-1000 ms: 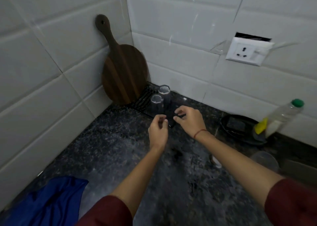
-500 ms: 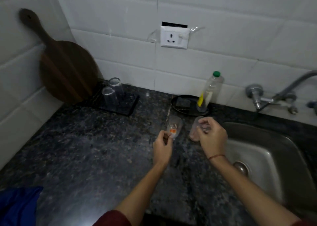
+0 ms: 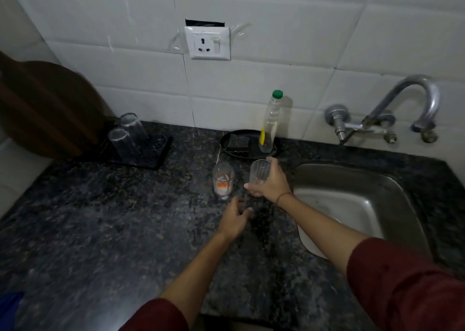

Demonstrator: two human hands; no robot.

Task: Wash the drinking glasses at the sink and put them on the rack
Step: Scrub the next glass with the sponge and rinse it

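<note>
The dark stone counter (image 3: 100, 230) fills most of what you see. The steel sink (image 3: 364, 205) is set in it on your right, with the tap (image 3: 412, 99) on the wall above. The black rack (image 3: 156, 152) sits far back on your left, and two upside-down glasses (image 3: 130, 127) stand on it. A soap bottle (image 3: 270, 122) stands in a black dish behind your hands.

Your right hand (image 3: 271, 184) is wrapped round an empty glass (image 3: 260, 173) just left of the sink's edge. The glass leans a little. The light is dim, so I cannot tell if its bottom touches the counter. Your left hand (image 3: 235, 220) holds nothing, its fingers loose. It is near the dirty glass (image 3: 222, 182) but not touching it. That one stands upright with something white and orange inside.

The step looks like taking the empty glass to the sink. Hold it round the middle, not by the rim. Lift it over the steel edge so it does not bump. Put it under the tap before you turn on the water.
</note>
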